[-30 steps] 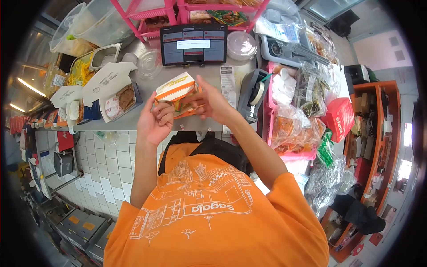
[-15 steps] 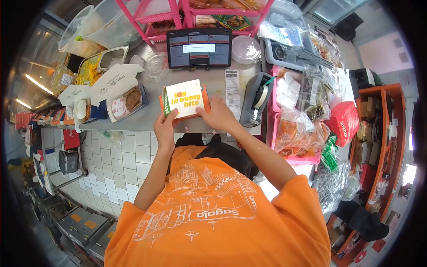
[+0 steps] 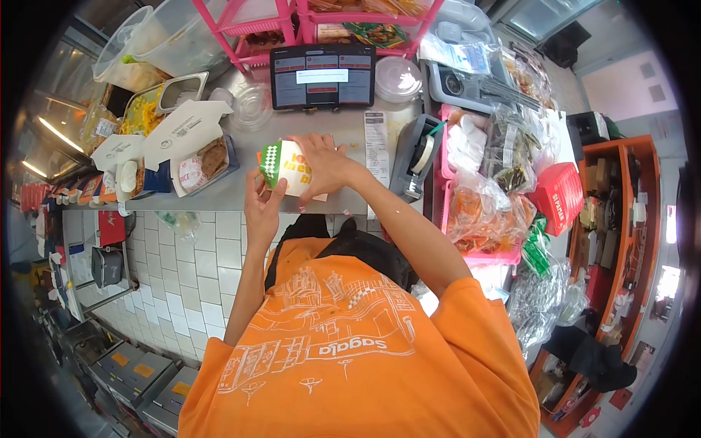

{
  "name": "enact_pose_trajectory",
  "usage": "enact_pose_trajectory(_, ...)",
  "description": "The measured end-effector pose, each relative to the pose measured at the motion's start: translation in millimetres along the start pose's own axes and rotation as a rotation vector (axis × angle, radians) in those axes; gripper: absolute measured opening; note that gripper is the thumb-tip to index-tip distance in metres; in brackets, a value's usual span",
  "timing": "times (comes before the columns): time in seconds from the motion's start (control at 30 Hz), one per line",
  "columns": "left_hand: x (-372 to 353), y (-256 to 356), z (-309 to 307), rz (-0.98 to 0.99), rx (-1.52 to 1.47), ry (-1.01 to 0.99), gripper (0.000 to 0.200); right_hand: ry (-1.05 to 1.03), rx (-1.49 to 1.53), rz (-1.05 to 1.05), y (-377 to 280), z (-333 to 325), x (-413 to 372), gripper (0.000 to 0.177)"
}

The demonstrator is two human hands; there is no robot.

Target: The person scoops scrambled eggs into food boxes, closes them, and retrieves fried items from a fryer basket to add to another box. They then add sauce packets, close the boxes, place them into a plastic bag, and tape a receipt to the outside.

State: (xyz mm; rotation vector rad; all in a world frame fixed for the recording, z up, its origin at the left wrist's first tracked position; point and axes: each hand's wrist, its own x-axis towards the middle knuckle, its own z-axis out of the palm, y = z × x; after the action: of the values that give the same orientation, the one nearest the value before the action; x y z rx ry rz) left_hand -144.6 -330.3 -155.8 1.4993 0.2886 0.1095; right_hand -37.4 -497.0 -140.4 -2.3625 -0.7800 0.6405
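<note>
A small food box (image 3: 290,179) with yellow lettering on its white top and a green checkered side stands at the near edge of the metal table. My left hand (image 3: 263,203) grips its near left corner, thumb on the side. Over the top right of the box lies my right hand (image 3: 325,165), its fingers curled round the far and near edges and covering part of the lettering. Under the box, a bit of orange and a pale edge show; what they belong to is mostly hidden.
Open food boxes (image 3: 204,169) stand on the left. At the back are a tablet (image 3: 323,79), a clear lid (image 3: 398,79) and a pink rack (image 3: 248,28). A paper receipt (image 3: 377,146), tape dispenser (image 3: 418,159) and pink basket (image 3: 442,197) with bagged food sit to the right.
My right hand has moved from the box's right edge onto its top. The box has turned and tipped so more of its green side shows. My left hand has shifted slightly left and down.
</note>
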Motion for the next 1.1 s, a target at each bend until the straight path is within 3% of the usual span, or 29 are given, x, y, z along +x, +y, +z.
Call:
enact_pose_trajectory(0.1, 0.5, -0.7, -4.8, 0.001, -0.046, 0.021, 0.037, 0.01, -0.003, -0.005, -5.4, 2.2, -1.5, 0.131)
enact_pose_trajectory(0.17, 9.3, -19.9, -20.4, -0.231, -0.123, 0.02, 0.033, 0.03, -0.047, 0.0, -8.1, 7.4, 0.3, 0.131)
enact_pose_trajectory(0.2, 10.2, -27.8, -19.9, -0.224, -0.125, 0.023, 0.033, 0.046, -0.081, -0.001, -8.5, 11.4, 1.4, 0.13)
enact_pose_trajectory(0.27, 11.1, -34.7, -19.6, -0.259, -0.474, 0.044, 0.028, 0.065, -0.113, -0.007, -8.9, 16.6, 6.7, 0.129)
enact_pose_trajectory(0.37, 3.6, -36.0, -9.2, -0.27, -0.585, 0.132, 0.026, 0.121, -0.132, 0.009, -11.6, 22.4, 4.2, 0.128)
enact_pose_trajectory(0.57, -2.6, -34.0, 2.6, -0.254, -0.616, 0.253, 0.021, 0.154, -0.135, 0.047, -16.9, 20.2, -9.7, 0.125)
enact_pose_trajectory(0.63, -4.1, -36.6, 4.7, -0.24, -0.639, 0.273, 0.02, 0.177, -0.141, -0.088, -8.4, 22.5, -3.9, 0.124)
enact_pose_trajectory(0.8, 2.7, -34.6, 3.5, -0.244, -0.564, 0.32, 0.019, 0.207, -0.134, -0.085, -11.6, 26.6, -4.5, 0.12)
enact_pose_trajectory(0.87, 10.5, -24.2, -5.3, -0.021, 0.764, 0.047, 0.031, 0.225, -0.144, -0.096, -11.0, 28.3, -8.4, 0.119)
enact_pose_trajectory(0.9, 15.4, -19.2, -5.3, -0.017, 0.76, 0.053, 0.031, 0.216, -0.201, -0.142, -11.6, 27.6, -9.4, 0.118)
enact_pose_trajectory(0.97, 21.6, -12.5, -8.7, 0.255, 1.036, -0.145, 0.044, 0.208, -0.25, -0.187, -8.3, 31.6, -8.0, 0.117)
enact_pose_trajectory(1.1, 43.9, -19.5, -13.0, 0.384, 1.152, -0.139, 0.049, 0.21, -0.205, -0.256, 0.6, 32.9, -4.2, 0.119)
